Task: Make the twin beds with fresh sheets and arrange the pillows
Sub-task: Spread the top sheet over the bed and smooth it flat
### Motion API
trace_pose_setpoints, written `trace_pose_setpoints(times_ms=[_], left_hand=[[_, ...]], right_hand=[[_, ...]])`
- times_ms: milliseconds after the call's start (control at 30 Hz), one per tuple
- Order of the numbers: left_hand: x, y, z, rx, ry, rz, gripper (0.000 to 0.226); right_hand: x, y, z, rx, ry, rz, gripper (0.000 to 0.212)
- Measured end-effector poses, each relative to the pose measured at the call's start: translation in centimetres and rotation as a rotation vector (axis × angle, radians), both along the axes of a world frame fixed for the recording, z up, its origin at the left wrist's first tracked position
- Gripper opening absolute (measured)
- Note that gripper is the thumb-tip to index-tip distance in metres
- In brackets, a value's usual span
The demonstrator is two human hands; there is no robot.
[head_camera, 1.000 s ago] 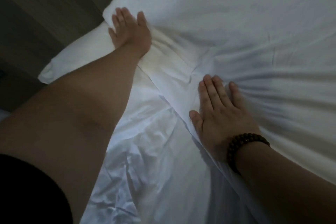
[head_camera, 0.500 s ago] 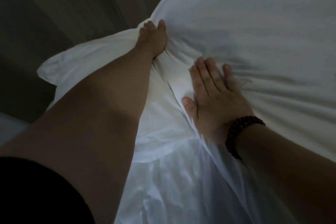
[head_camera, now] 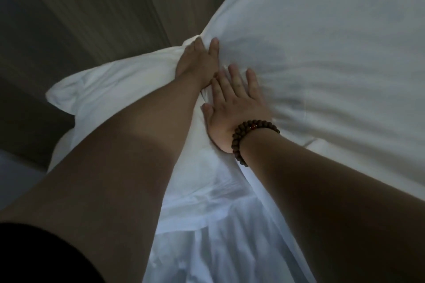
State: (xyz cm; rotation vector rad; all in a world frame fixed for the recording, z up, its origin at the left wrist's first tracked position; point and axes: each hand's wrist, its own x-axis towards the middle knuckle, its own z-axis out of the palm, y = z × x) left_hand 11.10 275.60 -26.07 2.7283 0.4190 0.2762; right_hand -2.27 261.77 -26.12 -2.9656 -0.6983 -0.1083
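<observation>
Now, from the head camera, both bare arms reach out over the white bedding. The left hand (head_camera: pixel 198 62) is farthest out, its fingers stretched forward and pushed into the crease where the white sheet (head_camera: pixel 322 76) meets the pillow (head_camera: pixel 103 89), with the thumb lying apart on the sheet side. The fingers look straight rather than curled, pressing and not pinching (the tips sink a little into the fold, so the very ends are hard to make out). Just beside that wrist, the right hand (head_camera: pixel 232 108) lies flat on the sheet with its fingers spread, palm down, and creases fan out across the cloth from it. A brown bead bracelet (head_camera: pixel 250 138) circles the right wrist. The pillow juts to the left of the left forearm, one corner sticking out toward the dim panelled wall (head_camera: pixel 92 18). Nearer the camera, rumpled white fabric (head_camera: pixel 218 248) lies between the two forearms. A black sleeve (head_camera: pixel 34 257) fills the lower left corner.
</observation>
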Motion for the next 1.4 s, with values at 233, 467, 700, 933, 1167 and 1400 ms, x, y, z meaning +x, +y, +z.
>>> trace_pose_setpoints(times_ms=[233, 467, 700, 933, 1167, 1400], left_hand=[[0.0, 0.0, -0.2, 0.032, -0.037, -0.012, 0.081], [-0.5, -1.4, 0.8, 0.298, 0.047, 0.051, 0.078], [-8.3, -9.4, 4.9, 0.295, 0.056, 0.111, 0.071], [-17.2, -14.4, -3.4, 0.458, -0.144, -0.174, 0.078], [-15.0, -14.1, -2.8, 0.486, 0.075, -0.24, 0.081], [-17.4, -17.6, 0.7, 0.431, 0.208, -0.072, 0.079]], right_hand=[[-5.5, -4.3, -2.0, 0.106, 0.023, 0.053, 0.068], [-15.6, -9.5, -6.5, 0.189, 0.106, -0.168, 0.078], [-17.0, -10.9, -5.4, 0.093, 0.287, -0.189, 0.073], [-16.9, -10.9, -6.1, 0.117, 0.274, -0.182, 0.075], [-22.3, -13.7, -4.9, 0.148, 0.301, -0.239, 0.072], [-29.7, -18.9, -3.7, 0.119, 0.349, -0.303, 0.073]])
